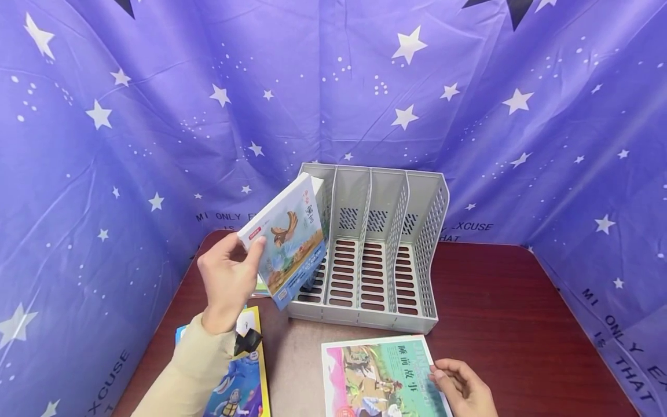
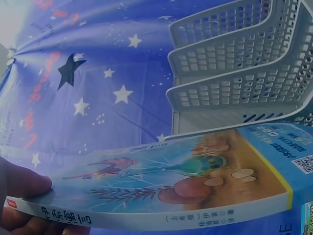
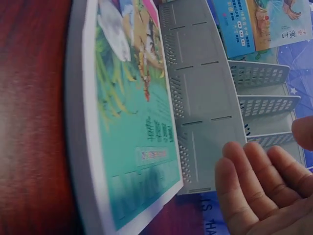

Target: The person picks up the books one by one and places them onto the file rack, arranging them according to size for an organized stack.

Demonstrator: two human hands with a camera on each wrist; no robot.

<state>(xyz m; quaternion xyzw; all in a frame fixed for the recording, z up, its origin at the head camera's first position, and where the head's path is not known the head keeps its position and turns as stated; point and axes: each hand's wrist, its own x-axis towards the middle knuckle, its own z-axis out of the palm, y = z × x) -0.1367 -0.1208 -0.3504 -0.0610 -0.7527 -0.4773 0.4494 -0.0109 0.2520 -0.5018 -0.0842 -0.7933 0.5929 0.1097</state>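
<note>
My left hand (image 1: 226,278) pinches a light blue book (image 1: 289,240) by its upper left part, thumb on the cover. The book tilts over the leftmost compartment of a grey rack (image 1: 359,315); whether its lower end is inside I cannot tell. In the left wrist view the thumb of the hand (image 2: 24,191) presses the book (image 2: 146,181) near its spine. My right hand (image 1: 464,388) is at the right edge of a green picture book (image 1: 385,376) on the table. From the right wrist, that hand (image 3: 264,191) shows loosely bent fingers beside the book (image 3: 142,117), holding nothing.
Blue and yellow books (image 1: 237,382) lie at the front left, partly under my left sleeve (image 1: 187,370). Another book, largely hidden, shows behind the held one. The rack has upright perforated dividers. Dark red tabletop (image 1: 500,307) extends to its right; a starry purple curtain (image 1: 365,87) surrounds the table.
</note>
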